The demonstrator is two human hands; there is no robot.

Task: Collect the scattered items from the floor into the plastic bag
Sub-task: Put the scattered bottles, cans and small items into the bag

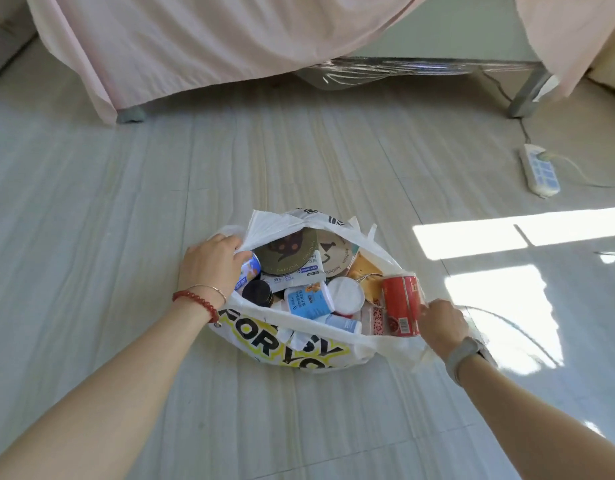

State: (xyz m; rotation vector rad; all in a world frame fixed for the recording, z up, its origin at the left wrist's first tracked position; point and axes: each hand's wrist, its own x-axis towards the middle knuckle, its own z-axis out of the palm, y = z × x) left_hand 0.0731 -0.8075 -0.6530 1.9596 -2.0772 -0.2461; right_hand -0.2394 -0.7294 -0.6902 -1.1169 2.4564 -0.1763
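- Plastic bag (292, 348) sits on floor (91, 202), mouth spread wide so contents show.
- L hand (212, 261) grips bag's left rim, pulling outward to hold mouth open.
- R hand (441, 323) holds right rim; fingers curled, exact grip w/ red can (401, 304) can't be told.
- Red can lies at bag's right edge, inside.
- No loose items seen on floor; task approx. complete.
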